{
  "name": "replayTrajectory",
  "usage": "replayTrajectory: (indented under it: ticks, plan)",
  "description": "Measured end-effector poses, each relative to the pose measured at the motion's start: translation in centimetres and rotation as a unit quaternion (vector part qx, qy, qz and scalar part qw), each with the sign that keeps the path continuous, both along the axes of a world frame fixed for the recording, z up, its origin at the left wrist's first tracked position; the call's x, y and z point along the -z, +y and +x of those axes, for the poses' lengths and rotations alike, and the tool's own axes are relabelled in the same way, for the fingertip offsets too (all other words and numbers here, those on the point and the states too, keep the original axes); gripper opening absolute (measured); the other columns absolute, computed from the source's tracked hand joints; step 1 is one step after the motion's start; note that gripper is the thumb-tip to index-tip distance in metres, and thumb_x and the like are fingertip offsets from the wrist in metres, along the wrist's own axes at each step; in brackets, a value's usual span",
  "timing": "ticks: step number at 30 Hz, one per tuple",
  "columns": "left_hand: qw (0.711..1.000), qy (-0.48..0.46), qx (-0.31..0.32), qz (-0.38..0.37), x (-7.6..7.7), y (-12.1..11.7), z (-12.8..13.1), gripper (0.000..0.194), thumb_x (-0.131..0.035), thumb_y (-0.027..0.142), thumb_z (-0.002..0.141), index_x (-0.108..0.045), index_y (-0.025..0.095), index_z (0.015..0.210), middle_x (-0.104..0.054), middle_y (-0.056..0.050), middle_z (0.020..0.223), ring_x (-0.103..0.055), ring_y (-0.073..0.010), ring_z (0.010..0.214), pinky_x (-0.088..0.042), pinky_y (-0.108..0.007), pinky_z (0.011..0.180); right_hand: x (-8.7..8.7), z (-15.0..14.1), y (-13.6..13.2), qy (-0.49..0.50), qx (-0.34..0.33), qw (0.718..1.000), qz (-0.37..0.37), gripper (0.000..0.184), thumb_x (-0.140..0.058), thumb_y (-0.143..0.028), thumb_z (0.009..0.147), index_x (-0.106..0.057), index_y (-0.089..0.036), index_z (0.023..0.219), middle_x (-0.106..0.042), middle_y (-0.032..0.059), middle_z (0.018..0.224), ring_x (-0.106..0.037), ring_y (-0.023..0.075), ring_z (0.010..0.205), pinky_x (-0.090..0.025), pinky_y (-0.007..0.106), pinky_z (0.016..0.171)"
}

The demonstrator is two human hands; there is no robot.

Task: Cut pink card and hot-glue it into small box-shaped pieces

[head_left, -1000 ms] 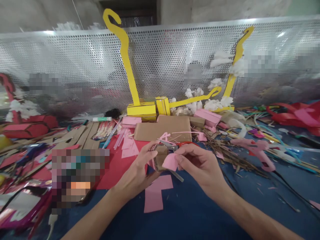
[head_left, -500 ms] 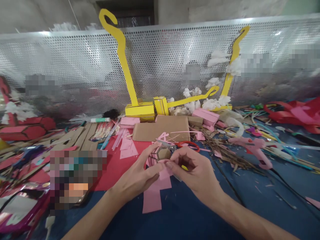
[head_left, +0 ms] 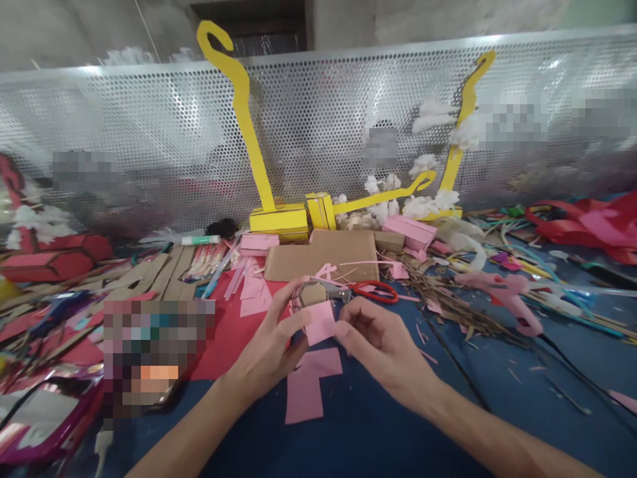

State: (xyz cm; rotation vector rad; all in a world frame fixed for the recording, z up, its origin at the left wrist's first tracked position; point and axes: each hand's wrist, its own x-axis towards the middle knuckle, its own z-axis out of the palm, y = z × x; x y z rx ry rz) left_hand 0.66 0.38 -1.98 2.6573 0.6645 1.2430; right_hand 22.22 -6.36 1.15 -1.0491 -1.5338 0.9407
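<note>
My left hand [head_left: 271,338] grips a small hexagonal cardboard box [head_left: 314,294], its thumb pressing a pink paper piece [head_left: 321,323] against the near side. The box's brown end shows above the pink. Close on the right, my right hand [head_left: 381,342] has curled fingers with a gap between thumb and forefinger. Its thumb tip is at the paper's right edge; whether it touches is unclear. Beyond the hands lie scissors [head_left: 375,292] with red handles, their blades partly behind the box. Pink paper cutouts [head_left: 304,395] lie on the blue table below.
A pink glue gun [head_left: 502,292] with a black cord lies right. Cardboard pieces [head_left: 343,252] and yellow hooked shapes [head_left: 243,119] stand toward the perforated metal panel [head_left: 149,133]. Red paper [head_left: 223,345] lies left, near a purple object [head_left: 50,418]. Brown scraps [head_left: 458,305] litter the right.
The box has shifted slightly left and turned, so the pink paper now faces me. My right fingers, earlier at the pink paper near the box, have drawn slightly away.
</note>
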Motion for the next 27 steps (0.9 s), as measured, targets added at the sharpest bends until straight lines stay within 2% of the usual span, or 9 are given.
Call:
replayTrajectory:
  ticks: [5, 12, 18, 23, 27]
  plan:
    - [0.999, 0.020, -0.047, 0.001, 0.1, -0.1, -0.1, 0.051, -0.059, -0.003, 0.089, -0.056, 0.029, 0.129, -0.026, -0.010, 0.164, -0.040, -0.0321, 0.149, -0.048, -0.053, 0.116, 0.2, -0.7, 0.3, 0.050, -0.013, 0.998, -0.039, 0.035, -0.067, -0.048, 0.093, -0.058, -0.019, 0.077, -0.054, -0.0026, 0.067, -0.048, 0.0114, 0.060, -0.041, 0.025, 0.057]
    - [0.998, 0.045, -0.037, 0.011, -0.4, -0.4, 0.1, 0.031, -0.057, 0.005, 0.095, -0.058, 0.024, 0.120, -0.028, -0.012, 0.163, -0.042, -0.0311, 0.147, -0.047, -0.049, 0.117, 0.3, -0.1, 0.7, 0.123, -0.004, 0.992, -0.026, 0.029, -0.067, -0.046, 0.093, -0.061, -0.019, 0.084, -0.055, -0.0026, 0.069, -0.047, 0.0104, 0.060, -0.039, 0.024, 0.056]
    - [0.997, 0.073, -0.007, 0.003, -0.7, -0.6, 0.0, 0.047, -0.060, 0.001, 0.090, -0.054, 0.026, 0.129, -0.027, -0.014, 0.162, -0.044, -0.0312, 0.146, -0.053, -0.045, 0.112, -0.6, 0.8, 0.9, 0.046, -0.070, 0.996, -0.044, 0.026, -0.068, -0.039, 0.092, -0.058, -0.018, 0.079, -0.053, -0.0033, 0.066, -0.045, 0.0100, 0.059, -0.038, 0.024, 0.056]
    - [0.993, 0.103, -0.002, 0.052, -0.6, -0.7, -0.2, 0.047, -0.055, -0.004, 0.088, -0.055, 0.026, 0.124, -0.024, -0.014, 0.163, -0.044, -0.0318, 0.146, -0.057, -0.044, 0.105, -1.8, 1.6, 1.1, -0.024, -0.028, 0.998, -0.041, 0.017, -0.068, -0.031, 0.089, -0.060, -0.019, 0.080, -0.057, -0.0033, 0.069, -0.048, 0.0094, 0.058, -0.039, 0.022, 0.053]
    - [0.993, 0.111, 0.002, 0.045, -0.3, -0.7, -0.4, 0.061, -0.058, -0.004, 0.085, -0.052, 0.032, 0.134, -0.026, -0.011, 0.165, -0.050, -0.0308, 0.141, -0.060, -0.042, 0.100, -2.2, 1.8, 0.9, -0.049, -0.017, 0.998, -0.027, 0.013, -0.067, -0.026, 0.088, -0.061, -0.019, 0.079, -0.060, -0.0028, 0.069, -0.052, 0.0106, 0.060, -0.042, 0.023, 0.056]
